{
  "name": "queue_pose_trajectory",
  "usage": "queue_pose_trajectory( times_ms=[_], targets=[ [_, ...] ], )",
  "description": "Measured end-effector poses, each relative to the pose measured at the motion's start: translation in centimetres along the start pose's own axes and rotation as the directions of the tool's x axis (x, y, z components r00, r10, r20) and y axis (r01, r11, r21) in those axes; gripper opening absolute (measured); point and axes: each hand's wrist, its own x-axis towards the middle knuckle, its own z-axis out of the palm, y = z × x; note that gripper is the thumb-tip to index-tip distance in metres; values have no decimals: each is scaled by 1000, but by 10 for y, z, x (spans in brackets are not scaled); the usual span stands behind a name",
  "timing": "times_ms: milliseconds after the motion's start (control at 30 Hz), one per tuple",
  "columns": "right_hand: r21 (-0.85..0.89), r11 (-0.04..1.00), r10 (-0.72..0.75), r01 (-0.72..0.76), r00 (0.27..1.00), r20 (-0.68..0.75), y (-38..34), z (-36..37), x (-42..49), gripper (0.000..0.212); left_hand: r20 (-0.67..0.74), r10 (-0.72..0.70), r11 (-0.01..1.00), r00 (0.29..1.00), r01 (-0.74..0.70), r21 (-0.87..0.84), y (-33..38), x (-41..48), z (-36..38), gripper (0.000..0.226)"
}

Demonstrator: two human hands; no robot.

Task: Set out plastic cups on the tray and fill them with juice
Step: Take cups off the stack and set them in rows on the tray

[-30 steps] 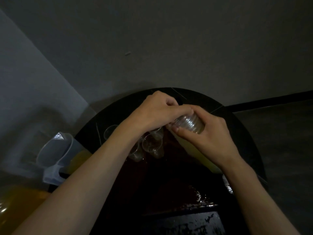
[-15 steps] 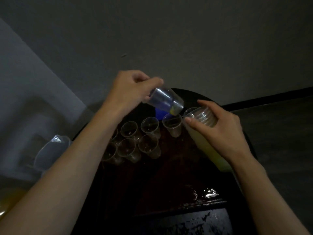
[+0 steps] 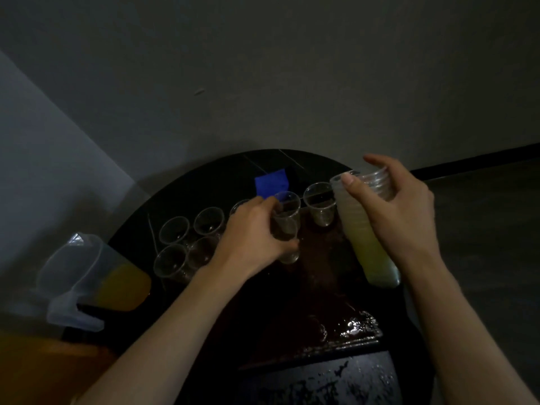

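My left hand [image 3: 254, 238] grips a clear plastic cup [image 3: 287, 226], upright and low over the dark brown tray [image 3: 315, 302]; I cannot tell whether its base touches the tray. My right hand [image 3: 394, 211] holds a long stack of nested clear cups [image 3: 365, 235], tilted, above the tray's right side. Several empty cups stand on the tray: one [image 3: 320, 207] just right of the held cup, others [image 3: 175, 249] in two rows to the left. A clear pitcher [image 3: 96, 276] with orange juice stands at the left, beside the tray.
The tray lies on a round black table [image 3: 204, 182] against a grey wall. A blue piece [image 3: 271, 184] sits behind the cups. The tray's near edge [image 3: 359, 331] glints wet. An orange-brown surface [image 3: 26, 366] fills the lower left corner.
My left hand pulled one cup off the stack, swung it up and left, then lowered it upright to the tray. My right hand with the stack stayed at the right.
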Motion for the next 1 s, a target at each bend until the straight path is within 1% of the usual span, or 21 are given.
queue_pose_trajectory(
  times_ms=[200, 467, 700, 900, 1000],
  targets=[
    [3, 1000, 11, -11, 1000, -7, 2, 1, 0, 79, -32, 35, 999, 999, -35, -5, -19, -5, 26, 66],
    [8, 1000, 29, -29, 1000, 9, 2, 5, 0, 81, -45, 19, 1000, 999, -20, -18, -22, -1, 40, 63],
    [10, 999, 33, -33, 999, 0, 2, 3, 1, 78, -63, 39, 999, 997, -38, 19, -21, -2, 41, 65],
    [13, 999, 32, -32, 999, -8, 1, 1, 0, 79, -59, 36, 999, 998, -35, 17, -22, -2, 42, 59],
    [10, 1000, 26, -26, 1000, -8, 0, 1, 0, 79, -80, 41, 999, 996, -40, 19, -23, -2, 44, 59]
  ],
)
